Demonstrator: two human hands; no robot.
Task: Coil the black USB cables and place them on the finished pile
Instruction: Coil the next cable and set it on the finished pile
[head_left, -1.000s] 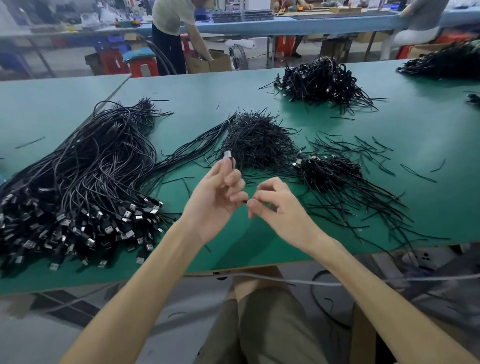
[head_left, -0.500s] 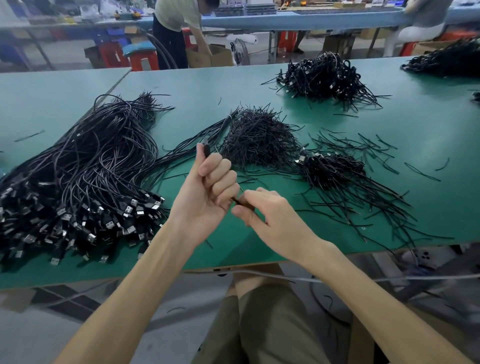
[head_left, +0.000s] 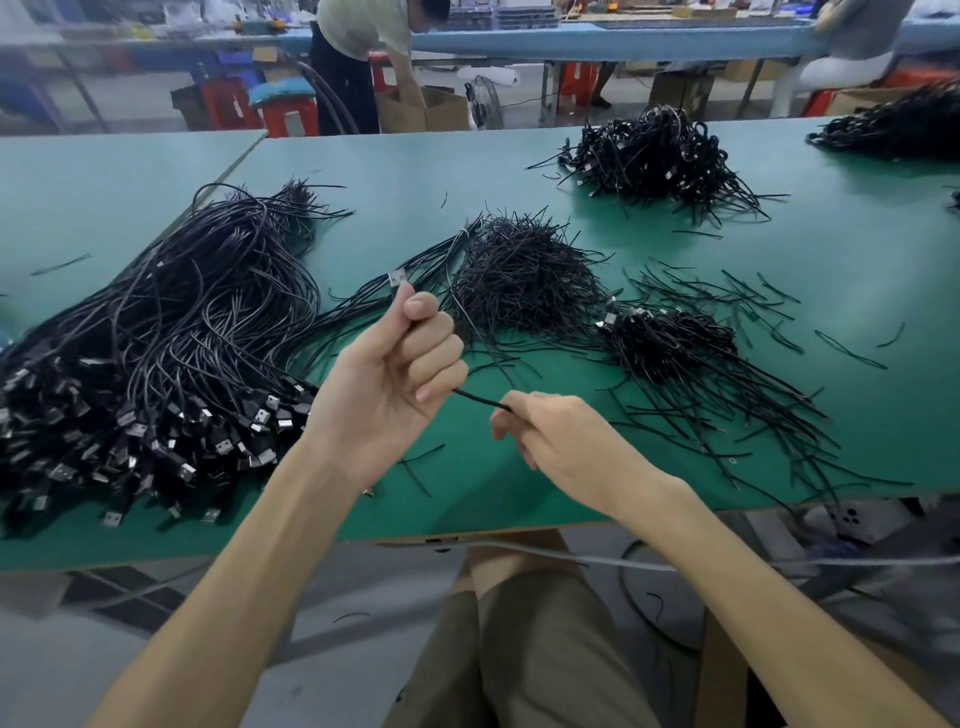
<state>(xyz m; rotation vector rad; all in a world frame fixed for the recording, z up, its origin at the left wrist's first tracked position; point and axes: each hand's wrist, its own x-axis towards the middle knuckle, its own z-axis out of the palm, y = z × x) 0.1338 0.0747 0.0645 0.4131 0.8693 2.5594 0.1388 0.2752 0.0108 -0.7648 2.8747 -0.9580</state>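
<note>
My left hand (head_left: 384, 384) is curled into a fist round a black USB cable (head_left: 480, 400). Its silvery metal plug (head_left: 397, 279) sticks out of the top of the fist. The thin, smooth cord runs out below my fingers to my right hand (head_left: 561, 441), whose curled fingers pinch it close beside the left. Both hands are above the near part of the matt green bench (head_left: 467, 156).

On the bench to my left lies a big loose sheaf of uncoiled cables (head_left: 156, 338), glossy black cords with their square metal plugs bunched towards me. Past my hands is a bristly mound of short, thin black ties (head_left: 524, 275). To its right is a small heap of bundled cables (head_left: 670, 338), with stray ties fanned around it. Farther back sits a larger tangled heap of bundles (head_left: 649, 156).
</note>
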